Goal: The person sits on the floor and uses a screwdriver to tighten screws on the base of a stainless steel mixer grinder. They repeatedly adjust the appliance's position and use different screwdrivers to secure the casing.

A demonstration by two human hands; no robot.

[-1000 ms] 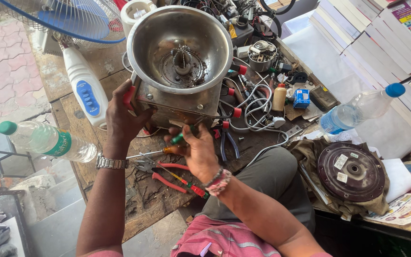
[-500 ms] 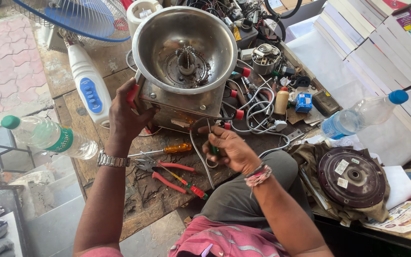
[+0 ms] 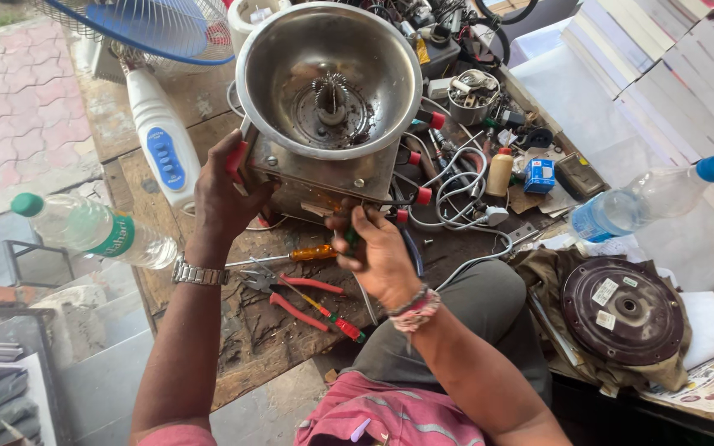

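Note:
A steel machine (image 3: 324,177) with a wide round bowl (image 3: 328,78) and a ribbed centre spindle stands tilted on a worn wooden bench (image 3: 249,330). My left hand (image 3: 223,194) grips the machine's left side by a red knob; a metal watch is on that wrist. My right hand (image 3: 373,252) is closed on a green-handled tool, pressed against the machine's lower front face. An orange-handled screwdriver (image 3: 291,256) and red-handled pliers (image 3: 295,297) lie on the bench just below my hands.
A fan with a blue grille (image 3: 154,33) and white stand sits at the back left. A plastic bottle (image 3: 92,227) lies left, another (image 3: 646,206) right. Wires, small parts and a tin (image 3: 473,99) crowd the back. A dark round disc (image 3: 621,310) rests on cloth at right.
My right hand has risen from the bench with the green-handled tool and moved up to the machine's lower front. My left hand keeps its hold on the machine.

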